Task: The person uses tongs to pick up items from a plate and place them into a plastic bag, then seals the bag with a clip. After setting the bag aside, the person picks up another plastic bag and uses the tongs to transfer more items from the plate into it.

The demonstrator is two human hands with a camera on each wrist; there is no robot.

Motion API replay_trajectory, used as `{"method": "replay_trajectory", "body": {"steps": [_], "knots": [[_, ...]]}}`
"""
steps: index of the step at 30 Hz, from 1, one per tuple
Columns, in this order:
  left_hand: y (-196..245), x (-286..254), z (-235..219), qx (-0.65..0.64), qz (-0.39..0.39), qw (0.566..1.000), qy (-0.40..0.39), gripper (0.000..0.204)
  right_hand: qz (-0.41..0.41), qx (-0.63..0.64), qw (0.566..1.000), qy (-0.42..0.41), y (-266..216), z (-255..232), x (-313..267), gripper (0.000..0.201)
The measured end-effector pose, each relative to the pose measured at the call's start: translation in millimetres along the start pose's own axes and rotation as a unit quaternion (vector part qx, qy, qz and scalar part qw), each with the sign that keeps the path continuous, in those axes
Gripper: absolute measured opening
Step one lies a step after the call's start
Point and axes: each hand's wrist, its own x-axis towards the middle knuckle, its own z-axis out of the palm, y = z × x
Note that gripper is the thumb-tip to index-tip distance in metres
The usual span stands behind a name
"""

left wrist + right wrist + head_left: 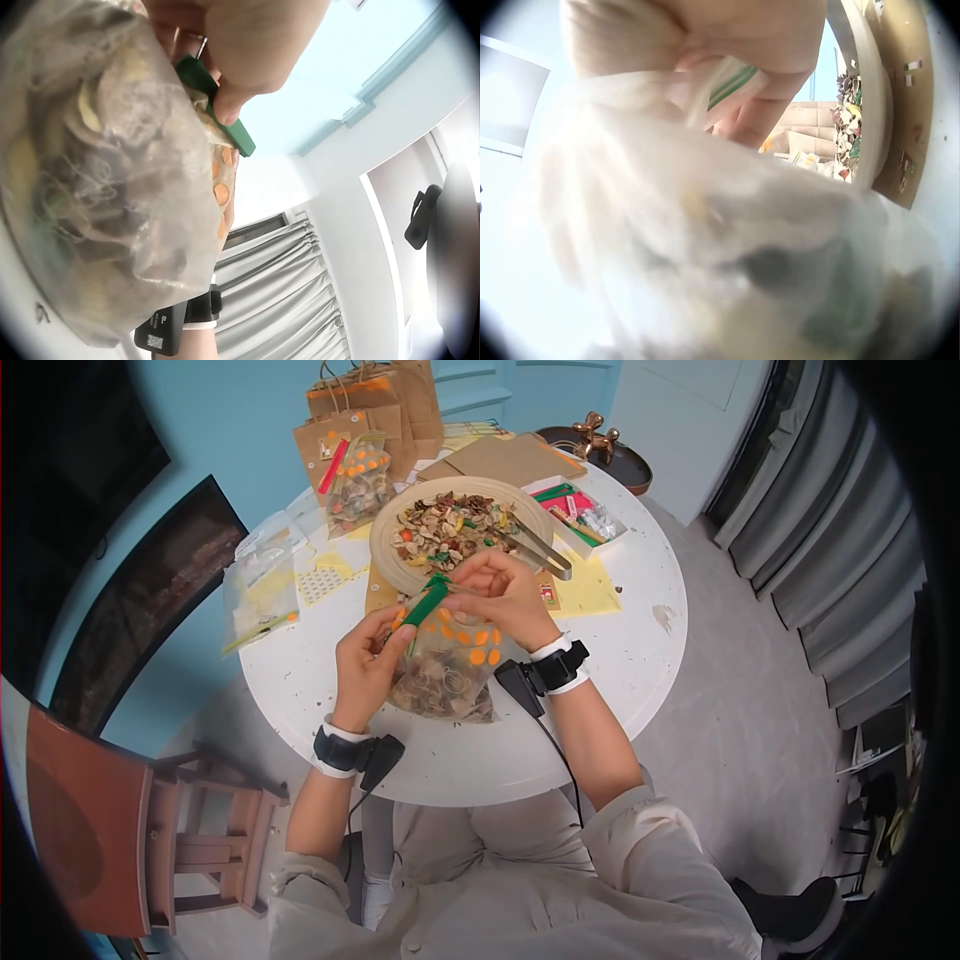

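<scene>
A clear plastic bag (pixel 440 685) of dried pieces, dotted with orange round stickers, stands at the table's near side. My left hand (pixel 366 668) pinches a green bag clip (pixel 427 605) at the bag's top, its thumb pressed on the clip (pixel 238 139) in the left wrist view. With my right hand (pixel 503 600) I pinch the gathered upper edge of the bag beside the clip. In the right wrist view a green-striped strip (pixel 733 88) of the bag shows between the fingers, and the blurred bag (pixel 727 195) hides much below.
Behind the bag stands a round wooden tray (pixel 385 565) of mixed dried pieces, with metal tongs (pixel 545 550) on its right rim. A white box (pixel 612 540) of small items is farther right. Another filled bag (pixel 358 495) and paper bags (pixel 415 410) stand behind; flat bags (pixel 262 585) lie left.
</scene>
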Motion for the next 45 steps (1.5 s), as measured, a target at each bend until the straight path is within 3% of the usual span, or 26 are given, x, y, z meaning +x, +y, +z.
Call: {"method": "replay_trajectory", "body": {"steps": [6,15,18,21,27,36,40,42,45], "knots": [[0.1,-0.5,1.7,-0.034,-0.008,0.999,0.009,0.029,-0.042,-0.070,0.996,0.019,2.7,6.5,1.5,0.017],[8.7,-0.4,4.3,-0.005,-0.015,1.000,0.017,0.026,-0.016,-0.147,0.989,0.001,1.0,6.8,-2.1,0.015],[3.4,-0.9,3.6,0.024,0.003,0.999,0.028,0.027,-0.006,-0.098,0.995,-0.017,-3.2,7.2,-2.8,0.017],[-1.4,-1.1,2.8,0.042,0.034,0.998,0.020,0.028,0.025,-0.021,0.999,0.023,-15.0,18.0,-3.0,0.023],[-0.3,-6.7,6.5,0.028,0.023,0.999,0.026,0.030,0.053,-0.061,0.997,0.007,-6.7,18.1,-4.8,0.029],[4.9,-12.2,10.9,0.065,0.033,0.996,0.040,0.029,0.047,-0.034,0.998,0.022,-11.0,24.6,-7.8,0.022],[11.1,-1.5,11.8,0.144,0.121,0.982,0.016,0.030,0.019,-0.045,0.999,0.022,-8.7,24.0,-7.7,0.021],[24.9,4.2,18.8,0.120,0.087,0.989,-0.004,0.030,-0.011,-0.055,0.998,0.011,-4.9,23.3,-6.2,0.020],[36.1,11.7,18.6,0.145,0.037,0.988,-0.035,0.030,-0.119,-0.160,0.980,0.003,6.1,19.4,1.8,0.022]]}}
